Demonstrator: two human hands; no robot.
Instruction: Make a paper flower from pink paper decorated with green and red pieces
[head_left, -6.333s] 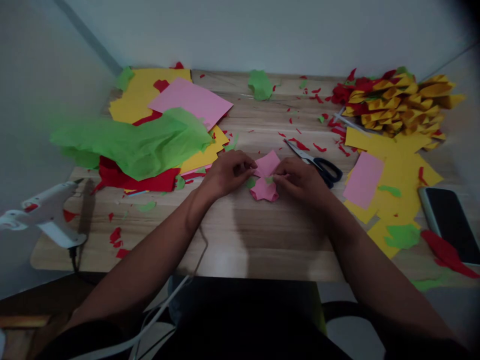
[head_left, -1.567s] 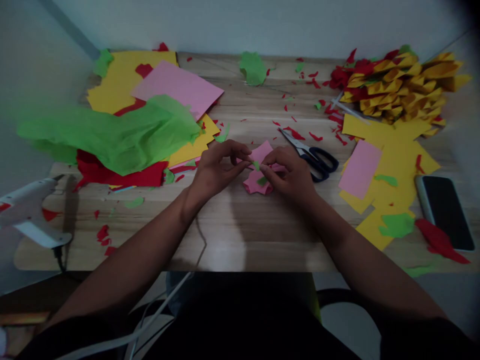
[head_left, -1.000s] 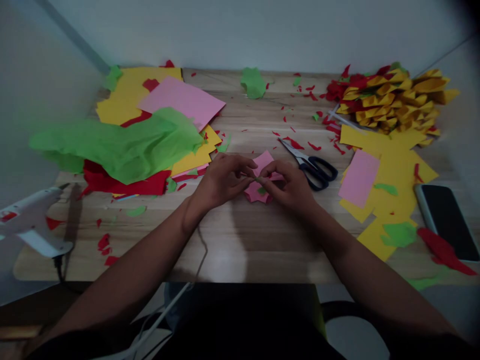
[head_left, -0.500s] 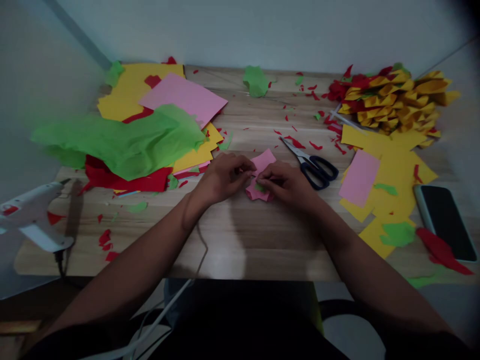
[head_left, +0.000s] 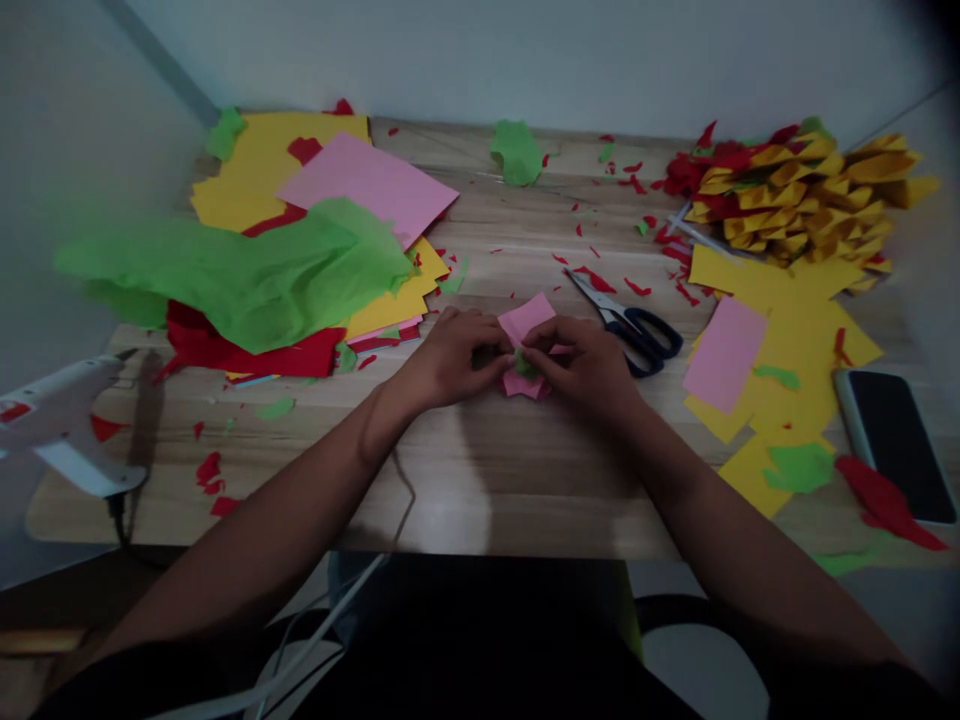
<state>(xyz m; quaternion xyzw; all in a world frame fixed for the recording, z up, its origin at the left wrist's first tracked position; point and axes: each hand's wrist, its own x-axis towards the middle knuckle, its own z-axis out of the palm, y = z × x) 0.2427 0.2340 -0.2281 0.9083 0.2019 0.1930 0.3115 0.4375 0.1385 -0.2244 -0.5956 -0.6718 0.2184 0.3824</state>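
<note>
My left hand (head_left: 461, 358) and my right hand (head_left: 585, 362) meet over the middle of the table, fingertips nearly touching. Between them a small scrap of green crepe paper (head_left: 523, 366) is pinched in closed fingers. Beneath it lies a pink paper piece (head_left: 529, 314) with a notched near edge, partly covered by my fingers. Just right of my right hand are scissors (head_left: 634, 328) with dark blue handles, lying with blades pointing to the far left. The exact grip of each fingertip is partly hidden.
At left lie a green crepe sheet (head_left: 262, 275), red paper (head_left: 247, 347), a pink sheet (head_left: 371, 188) and a hot glue gun (head_left: 75, 425). At right are folded yellow paper pieces (head_left: 802, 195), flat yellow paper (head_left: 799, 330) and a phone (head_left: 896, 440). Red scraps litter the table.
My fingertips have shifted slightly, and more of the green scrap shows between them. The whole view has moved a little; the other things stay in place.
</note>
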